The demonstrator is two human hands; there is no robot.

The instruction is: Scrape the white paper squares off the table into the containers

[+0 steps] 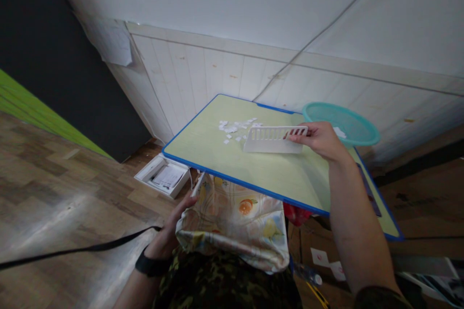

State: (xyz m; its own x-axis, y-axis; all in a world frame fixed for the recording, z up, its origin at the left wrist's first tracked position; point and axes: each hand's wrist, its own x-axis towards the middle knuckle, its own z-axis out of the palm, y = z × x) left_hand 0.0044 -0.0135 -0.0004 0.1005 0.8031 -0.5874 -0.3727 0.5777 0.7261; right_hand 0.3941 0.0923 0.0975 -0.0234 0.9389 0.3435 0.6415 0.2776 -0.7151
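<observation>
In my right hand [315, 139] is a white slotted plastic panel [273, 145], gripped at its right end and tilted over the pale yellow tabletop [203, 140] with blue edging. Small white paper pieces [232, 128] lie scattered on the table just left of the panel. My left hand [181, 210] is closed on the left rim of a bin or box lined with fruit-patterned cloth [242, 231]. This container sits against my body, below the table's front edge, and its inside shows only the cloth.
A turquoise plastic basin [358, 128] with some white pieces inside stands at the table's back right. An open white box [163, 176] rests on the floor left of the table. A cable [311, 41] runs down the wall behind. A plastic bottle [310, 274] lies at lower right.
</observation>
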